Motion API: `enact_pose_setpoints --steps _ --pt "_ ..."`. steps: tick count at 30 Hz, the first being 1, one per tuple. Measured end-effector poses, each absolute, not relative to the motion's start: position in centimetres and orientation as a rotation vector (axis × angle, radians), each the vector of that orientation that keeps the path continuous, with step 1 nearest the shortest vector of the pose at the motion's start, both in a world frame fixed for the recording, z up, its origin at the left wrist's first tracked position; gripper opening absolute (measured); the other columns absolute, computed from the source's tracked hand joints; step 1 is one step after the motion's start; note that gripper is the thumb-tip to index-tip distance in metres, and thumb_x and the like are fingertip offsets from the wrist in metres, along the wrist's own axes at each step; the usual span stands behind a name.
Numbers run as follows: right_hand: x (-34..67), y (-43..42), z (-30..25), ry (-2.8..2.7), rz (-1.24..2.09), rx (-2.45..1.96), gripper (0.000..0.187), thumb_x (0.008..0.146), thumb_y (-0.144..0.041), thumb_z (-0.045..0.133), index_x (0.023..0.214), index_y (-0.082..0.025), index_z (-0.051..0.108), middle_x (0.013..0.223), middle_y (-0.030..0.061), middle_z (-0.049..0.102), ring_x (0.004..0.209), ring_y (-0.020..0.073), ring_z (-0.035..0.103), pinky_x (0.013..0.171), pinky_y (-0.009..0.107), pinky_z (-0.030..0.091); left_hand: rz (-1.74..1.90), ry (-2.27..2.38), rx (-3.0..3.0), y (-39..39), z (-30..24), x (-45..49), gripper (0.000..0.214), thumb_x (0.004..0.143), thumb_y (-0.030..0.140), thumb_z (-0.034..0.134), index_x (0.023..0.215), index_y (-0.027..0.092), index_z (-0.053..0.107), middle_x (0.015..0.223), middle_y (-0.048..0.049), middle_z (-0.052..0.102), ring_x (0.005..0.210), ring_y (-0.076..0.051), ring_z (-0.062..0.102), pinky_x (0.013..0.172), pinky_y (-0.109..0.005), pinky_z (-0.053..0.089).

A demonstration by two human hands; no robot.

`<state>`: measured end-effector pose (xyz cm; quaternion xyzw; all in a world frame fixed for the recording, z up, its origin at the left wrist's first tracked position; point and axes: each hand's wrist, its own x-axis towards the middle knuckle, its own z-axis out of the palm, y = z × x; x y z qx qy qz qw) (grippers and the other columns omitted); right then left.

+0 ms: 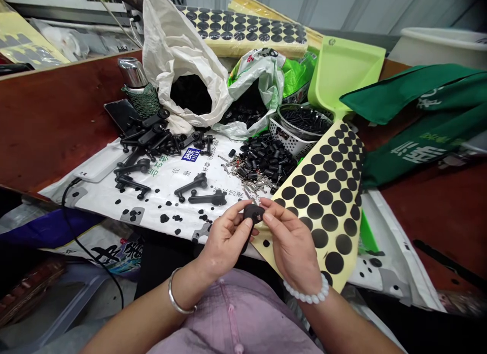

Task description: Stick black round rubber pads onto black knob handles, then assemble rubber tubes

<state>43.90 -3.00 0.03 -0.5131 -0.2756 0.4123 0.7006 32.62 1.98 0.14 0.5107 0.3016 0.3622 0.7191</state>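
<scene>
My left hand (224,240) is closed around a black plastic arm piece (251,212), its round end up and its shaft pointing down under my fingers. At the right edge of that round end, my right hand (294,245) pinches with thumb and index finger. A small shiny metal bit shows in the round end beside the right thumb; whether the fingers grip it too, I cannot tell. Just beyond my hands lie thin metal clips (253,184) and a heap of short black sleeves (272,158). Two similar arms (207,197) rest to the left.
A sheet of round black stickers (330,184) lies under my right hand. More black arms (152,133) are piled at left near a white power bank (104,166). Behind stand a white sack (160,44), a basket (291,143) and a green dustpan (350,60).
</scene>
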Motion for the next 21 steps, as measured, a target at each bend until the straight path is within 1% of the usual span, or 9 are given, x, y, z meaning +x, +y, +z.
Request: enact_pose_setpoints --steps 6,9,11,14,16,19,21 --pt "43.6 -3.2 -0.2 -0.792 0.692 -1.248 0.007 0.081 -0.026 0.060 0.081 -0.020 0.063 0.116 0.0084 0.056 0.116 0.0235 0.046 0.103 0.045 0.030 0.798 0.674 1.129 2.0 -0.1 32.3 0.040 0.081 0.031 0.058 0.117 0.016 0.051 0.089 -0.0056 0.065 0.071 -0.014 0.063 0.067 -0.025 0.052" --pt "43.1 -3.7 0.1 -0.961 0.501 -1.355 0.010 0.084 -0.025 0.054 0.089 -0.022 0.061 0.123 0.0087 0.050 0.120 0.0241 0.042 0.104 0.047 0.029 0.797 0.682 1.118 2.1 -0.1 32.2 0.039 0.081 0.032 0.058 0.116 0.016 0.052 0.082 -0.0042 0.064 0.069 -0.014 0.063 0.065 -0.025 0.051" --pt "42.8 -4.0 0.2 -1.088 0.358 -1.416 0.015 0.085 -0.022 0.051 0.097 -0.023 0.059 0.132 0.0082 0.042 0.123 0.0257 0.038 0.105 0.049 0.027 0.793 0.673 1.096 2.1 0.0 32.1 0.039 0.081 0.031 0.058 0.116 0.017 0.051 0.080 -0.0038 0.065 0.069 -0.014 0.063 0.064 -0.025 0.051" --pt "42.6 -4.5 -0.1 -1.313 0.095 -1.511 0.031 0.083 -0.017 0.051 0.113 -0.024 0.053 0.144 0.0080 0.027 0.129 0.0302 0.029 0.104 0.053 0.025 0.802 0.649 1.069 2.2 0.1 32.1 0.038 0.080 0.030 0.059 0.115 0.016 0.051 0.083 -0.0043 0.066 0.072 -0.014 0.063 0.065 -0.024 0.051" --pt "42.5 -4.6 -0.3 -1.438 -0.059 -1.559 0.041 0.081 -0.015 0.052 0.121 -0.023 0.048 0.147 0.0083 0.019 0.131 0.0328 0.025 0.103 0.055 0.024 0.813 0.637 1.063 2.3 0.2 32.2 0.036 0.080 0.029 0.059 0.113 0.016 0.052 0.085 -0.0046 0.067 0.074 -0.014 0.063 0.065 -0.023 0.051" --pt "42.6 -4.8 -0.4 -1.521 -0.161 -1.592 0.046 0.081 -0.014 0.052 0.125 -0.023 0.045 0.149 0.0079 0.014 0.131 0.0346 0.023 0.103 0.055 0.022 0.800 0.645 1.045 2.4 0.3 32.2 0.035 0.080 0.027 0.059 0.112 0.014 0.052 0.087 -0.0054 0.067 0.072 -0.014 0.063 0.064 -0.023 0.052" --pt "42.6 -4.9 -0.3 -1.526 -0.141 -1.584 0.045 0.081 -0.014 0.051 0.125 -0.023 0.045 0.149 0.0077 0.013 0.131 0.0341 0.023 0.103 0.055 0.022 0.788 0.654 1.024 2.4 0.3 32.2 0.035 0.080 0.027 0.059 0.112 0.014 0.052 0.087 -0.0059 0.067 0.068 -0.013 0.063 0.063 -0.023 0.052"
